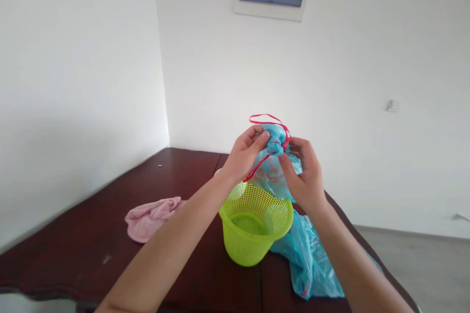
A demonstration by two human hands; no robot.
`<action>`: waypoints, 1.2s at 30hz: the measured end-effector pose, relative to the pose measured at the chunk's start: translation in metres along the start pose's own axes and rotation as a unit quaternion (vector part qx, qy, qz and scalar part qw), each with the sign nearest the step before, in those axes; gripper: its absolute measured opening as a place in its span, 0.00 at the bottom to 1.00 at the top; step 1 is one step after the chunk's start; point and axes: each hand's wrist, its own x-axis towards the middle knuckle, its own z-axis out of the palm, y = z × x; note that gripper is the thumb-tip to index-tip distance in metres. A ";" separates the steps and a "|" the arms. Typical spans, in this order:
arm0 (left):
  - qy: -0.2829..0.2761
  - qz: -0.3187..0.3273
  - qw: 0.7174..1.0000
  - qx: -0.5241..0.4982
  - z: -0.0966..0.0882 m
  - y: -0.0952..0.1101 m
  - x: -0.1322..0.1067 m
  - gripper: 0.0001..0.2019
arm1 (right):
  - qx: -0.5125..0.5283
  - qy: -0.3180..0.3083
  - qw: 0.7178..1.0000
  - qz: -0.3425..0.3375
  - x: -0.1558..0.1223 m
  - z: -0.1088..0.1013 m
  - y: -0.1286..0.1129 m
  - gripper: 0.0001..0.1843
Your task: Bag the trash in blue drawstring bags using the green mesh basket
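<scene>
Just beyond your wrists, you are holding a blue bag (273, 176) up by its gathered neck, with a red drawstring (266, 118) looped around it. Your left hand (244, 152) is pinching the neck from one side, while your right hand (303, 173) is gripping the bag just below the tie; neither hand is released. A green basket (249, 249) is sitting under your left hand on a dark table (91, 239), with the bag's lower end hanging near its rim. Blue plastic (306, 264) is lying below your right hand, and a pink towel (150, 217) is lying beyond your left forearm. You appear to be working the tie, and the next move seems to call for keeping the neck pinched while you work the drawstring.
</scene>
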 end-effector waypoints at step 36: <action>-0.136 0.054 0.856 0.495 0.006 0.024 0.047 0.16 | 0.000 0.033 0.999 0.040 0.049 -0.042 0.037 0.20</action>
